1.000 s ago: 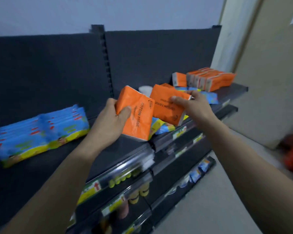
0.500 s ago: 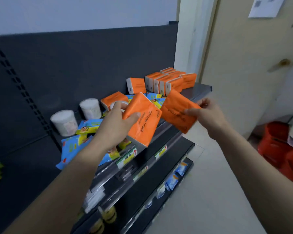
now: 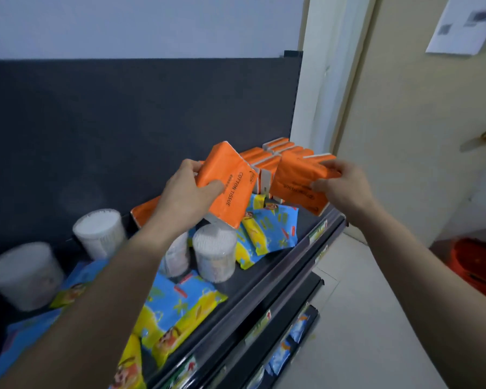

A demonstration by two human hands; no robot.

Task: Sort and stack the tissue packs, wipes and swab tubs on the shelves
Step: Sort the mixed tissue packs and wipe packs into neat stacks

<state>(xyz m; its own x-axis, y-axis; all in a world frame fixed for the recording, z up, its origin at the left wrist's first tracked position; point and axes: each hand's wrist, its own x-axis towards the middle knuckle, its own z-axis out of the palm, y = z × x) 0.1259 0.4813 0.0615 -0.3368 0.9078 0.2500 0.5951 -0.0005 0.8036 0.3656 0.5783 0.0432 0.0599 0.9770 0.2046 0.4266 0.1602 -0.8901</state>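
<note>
Your left hand grips an orange tissue pack, with the thumb laid across its printed face and the fingers curled round its far edge. You hold it tilted in the air above the top shelf. Your right hand grips a second tissue pack of the same orange, thumb on the front and fingers hooked over the upper edge, and holds it aloft over the right end of that shelf. The two packs hang near each other but apart. Between and behind them a row of orange packs stands on edge at the far right end of the shelf, against the dark back panel. Another orange pack lies flat behind your left wrist. Below your hands, blue and yellow wipes packs lie loose and overlapping along the shelf, and more of them spread towards you. Among them stand round swab tubs: one near the front, one partly hidden under your left forearm, one by the back panel, and a blurred one at the left. Lower shelves step out beneath, carrying small items too blurred to name. To the right is a pale door with a sheet of paper on it, and something red sits on the floor.
</note>
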